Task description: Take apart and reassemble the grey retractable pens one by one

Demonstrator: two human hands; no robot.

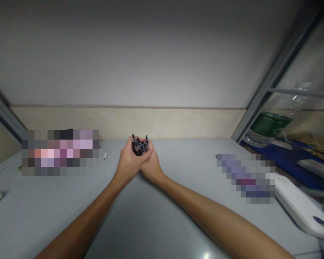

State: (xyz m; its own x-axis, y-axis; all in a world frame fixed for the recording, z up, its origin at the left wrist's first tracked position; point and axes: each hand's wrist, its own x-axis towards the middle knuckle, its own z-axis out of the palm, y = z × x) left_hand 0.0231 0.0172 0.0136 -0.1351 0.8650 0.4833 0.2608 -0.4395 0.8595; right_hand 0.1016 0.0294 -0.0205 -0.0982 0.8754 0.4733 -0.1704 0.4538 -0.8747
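Both hands are together at the far side of the table point(162, 216), close to the wall. The left hand point(128, 162) and right hand point(150, 166) press against each other, fingers curled shut around a bundle of pens point(139, 145). Only the dark tips poke out above the fingers; the barrels are buried inside the grip, so how many there are is hard to say. The bundle stands roughly upright, long axis vertical, tips pointing up and a touch away from the person.

Plenty is hard to make out here. A blurred patch sits left of the hands, with a thin white cable point(104, 153) trailing out of it. Another blurred patch lies to the right, well apart from the hands. At the right edge a white board point(299, 205) runs out of view, handle hole showing. Beyond a metal frame, a clear bottle point(272, 124) with a green label lies on its side, partly cut by the bars.
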